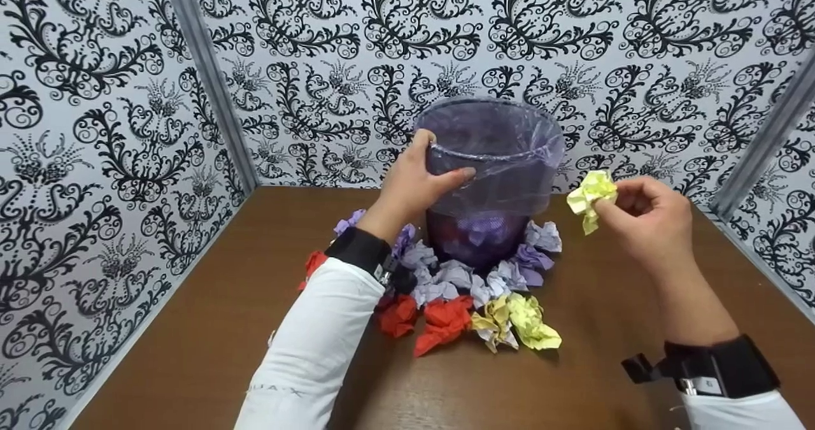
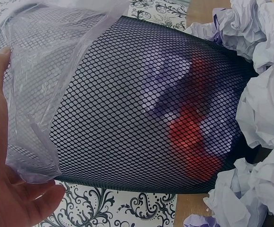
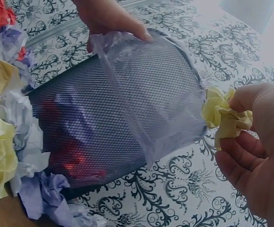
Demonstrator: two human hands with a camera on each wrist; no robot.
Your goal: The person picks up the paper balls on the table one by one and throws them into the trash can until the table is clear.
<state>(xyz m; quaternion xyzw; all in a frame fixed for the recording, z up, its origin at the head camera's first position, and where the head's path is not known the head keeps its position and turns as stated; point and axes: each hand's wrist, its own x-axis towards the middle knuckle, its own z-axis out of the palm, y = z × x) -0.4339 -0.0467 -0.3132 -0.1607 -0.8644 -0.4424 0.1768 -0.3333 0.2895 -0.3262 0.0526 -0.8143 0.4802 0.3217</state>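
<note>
The hands were both occupied: the left hand [image 1: 412, 181] gripped the mesh bin [image 1: 474, 245] near its rim, probably to steady it, while the right hand [image 1: 656, 223] pinched a crumpled yellow paper [image 1: 595, 194] right of the bin, apart from it. A plastic liner [image 1: 509, 185] lapped over the bin's rim, presumably to stay put. Red scraps [image 2: 186, 132] showed inside the bin. On the desk [image 1: 223, 290], more crumpled papers [image 1: 444, 323] crowded its front and sides, hemming in the base; a patterned wall [image 1: 331, 86] stood behind it.
</note>
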